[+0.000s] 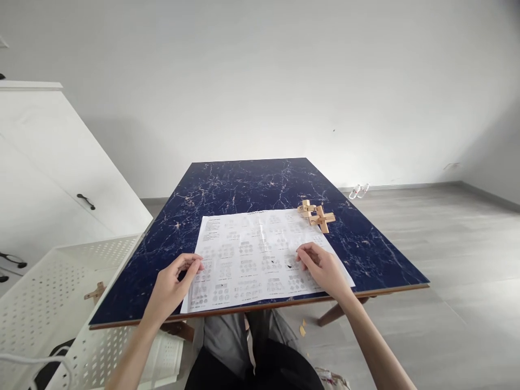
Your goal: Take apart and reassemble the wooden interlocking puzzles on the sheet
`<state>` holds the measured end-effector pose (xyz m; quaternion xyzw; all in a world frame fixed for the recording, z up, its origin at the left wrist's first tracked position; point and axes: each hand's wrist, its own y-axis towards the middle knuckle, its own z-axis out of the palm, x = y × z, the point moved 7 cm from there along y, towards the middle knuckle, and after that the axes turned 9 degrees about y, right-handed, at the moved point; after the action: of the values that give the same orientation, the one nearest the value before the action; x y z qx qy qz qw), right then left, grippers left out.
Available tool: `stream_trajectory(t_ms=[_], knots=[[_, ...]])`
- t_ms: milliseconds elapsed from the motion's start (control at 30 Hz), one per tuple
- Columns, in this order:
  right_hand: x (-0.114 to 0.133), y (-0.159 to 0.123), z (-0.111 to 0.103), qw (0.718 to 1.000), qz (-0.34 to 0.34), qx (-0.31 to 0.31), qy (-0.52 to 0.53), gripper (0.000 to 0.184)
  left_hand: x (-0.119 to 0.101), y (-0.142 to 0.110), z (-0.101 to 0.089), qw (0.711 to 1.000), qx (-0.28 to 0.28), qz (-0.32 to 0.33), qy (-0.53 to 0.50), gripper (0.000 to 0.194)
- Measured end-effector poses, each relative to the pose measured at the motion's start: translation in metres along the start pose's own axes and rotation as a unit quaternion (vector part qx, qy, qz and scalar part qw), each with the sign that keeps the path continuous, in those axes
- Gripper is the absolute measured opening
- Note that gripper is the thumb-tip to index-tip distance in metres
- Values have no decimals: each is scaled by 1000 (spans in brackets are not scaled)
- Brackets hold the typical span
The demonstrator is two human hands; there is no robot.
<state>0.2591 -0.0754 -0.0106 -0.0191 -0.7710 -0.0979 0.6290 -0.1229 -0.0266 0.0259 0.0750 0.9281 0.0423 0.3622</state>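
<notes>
A large white paper sheet (254, 254) with rows of small printed diagrams and text lies flat near the table's front edge. My left hand (179, 279) is at its left edge, thumb and index fingertips brought together over the paper; anything between them is hidden. Over the sheet's right part, my right hand (320, 266) has its fingers curled and thumb close to them, with its palm side out of sight. Past the sheet's far right corner, two wooden pieces stand close together: a cross-shaped interlocking block (323, 219) and a similar one (306, 208) behind it.
The dark blue marbled table (247, 187) has a brown edge. At left stand a white cabinet (49, 179) and a white perforated basket (44, 292) with a wooden piece (95, 292) in it. Two bottles (359, 191) rest on the floor by the wall.
</notes>
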Motion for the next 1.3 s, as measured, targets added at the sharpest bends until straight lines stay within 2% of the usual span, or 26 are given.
stream_trajectory(t_ms=[367, 500, 800, 1000, 1200, 1300], knots=[[-6, -1, 3, 1000, 10, 7, -22, 50, 12, -7, -6, 999, -13, -24, -32, 48], [-5, -1, 4, 1000, 21, 4, -19, 50, 17, -6, -4, 999, 1, -45, -31, 48], [-14, -2, 3, 998, 52, -38, 4, 51, 33, -4, 2, 996, 17, -78, -31, 48], [-16, -2, 2, 998, 55, -38, 8, 46, 30, -3, 2, 996, 20, -78, -27, 46], [-19, -4, 1, 997, 32, -70, 29, 49, 25, -5, 0, 997, 10, -66, -25, 44], [-22, -3, -1, 997, 27, -63, 30, 51, 25, -6, 0, 997, 2, -67, -28, 45]])
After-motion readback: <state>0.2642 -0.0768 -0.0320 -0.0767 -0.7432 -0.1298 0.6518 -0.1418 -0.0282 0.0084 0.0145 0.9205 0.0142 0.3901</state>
